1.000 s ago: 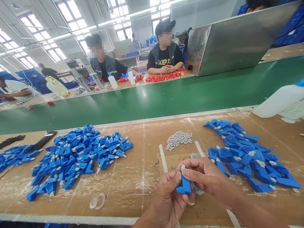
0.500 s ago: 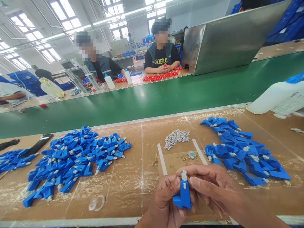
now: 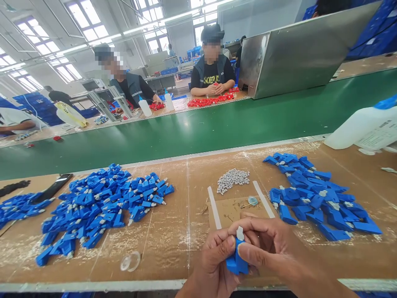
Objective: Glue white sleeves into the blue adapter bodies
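Between my two hands is a blue plastic part [image 3: 238,265] with a pale grey tip sticking up at its top. My left hand [image 3: 217,260] grips it from the left, thumb against its side. From the right, my right hand [image 3: 269,248] closes on it too, its thumb pressed over the front face just below the tip. Just beyond my hands, a small pile of little grey pieces [image 3: 233,180] lies on the brown table. Larger heaps of similar blue parts spread on the left [image 3: 93,207] and on the right [image 3: 316,194].
A cardboard piece [image 3: 229,211] between white tape strips bears a small clear round dish [image 3: 252,201]. Clear round lids [image 3: 130,261] lie near the front edge. A white bottle [image 3: 362,126] stands at right. Beyond the green belt [image 3: 186,132], co-workers sit with red parts [image 3: 211,100].
My right thumb has moved down and across onto the front of the blue part, covering a light spot there. The view has shifted slightly. A co-worker's hand has reached to the red parts.
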Demonstrator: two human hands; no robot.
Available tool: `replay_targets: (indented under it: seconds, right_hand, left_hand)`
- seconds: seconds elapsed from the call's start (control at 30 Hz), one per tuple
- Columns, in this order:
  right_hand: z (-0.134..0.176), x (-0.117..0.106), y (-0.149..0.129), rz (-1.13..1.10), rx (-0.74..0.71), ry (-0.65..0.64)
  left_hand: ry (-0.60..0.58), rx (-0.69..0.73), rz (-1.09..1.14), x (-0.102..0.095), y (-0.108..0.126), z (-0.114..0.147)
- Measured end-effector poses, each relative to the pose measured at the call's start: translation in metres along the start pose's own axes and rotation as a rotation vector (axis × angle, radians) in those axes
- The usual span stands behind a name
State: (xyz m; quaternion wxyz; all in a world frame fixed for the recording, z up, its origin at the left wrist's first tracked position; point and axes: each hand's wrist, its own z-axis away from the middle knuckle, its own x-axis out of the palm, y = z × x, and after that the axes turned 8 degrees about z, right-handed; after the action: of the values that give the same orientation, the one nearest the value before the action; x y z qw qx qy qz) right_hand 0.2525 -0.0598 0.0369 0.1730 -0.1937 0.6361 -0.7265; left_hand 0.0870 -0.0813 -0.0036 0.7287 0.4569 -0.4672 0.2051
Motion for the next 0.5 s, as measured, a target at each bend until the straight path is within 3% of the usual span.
replay_targets:
  seconds: [0.1, 0.17, 0.23, 0.3, 0.37, 0.43, 0.5]
  right_hand:
    - [0.005, 0.007, 0.007, 0.081, -0.016, 0.037]
    - [0.013, 0.005, 0.018, 0.028, 0.068, 0.065]
    - [0.022, -0.006, 0.035, -0.014, 0.199, 0.091]
    - [0.028, -0.025, 0.052, 0.072, 0.270, 0.126]
    - [0.031, -0.044, 0.066, 0.205, 0.252, 0.124]
    - [0.033, -0.057, 0.075, 0.263, 0.214, 0.126]
    - [0.037, -0.063, 0.083, 0.272, 0.155, 0.194]
  left_hand:
    - [0.035, -0.005, -0.118, 0.000, 0.001, 0.008]
    - [0.128, -0.012, -0.319, 0.002, 0.020, 0.017]
    - [0.287, 0.082, -0.732, 0.005, 0.060, 0.028]
    - [0.497, 0.289, -1.351, 0.004, 0.116, 0.036]
    - [0.840, 0.370, -1.903, -0.006, 0.175, 0.040]
    - [1.029, 0.367, -1.975, -0.023, 0.224, 0.041]
    - [1.115, 0.307, -1.979, -0.041, 0.258, 0.043]
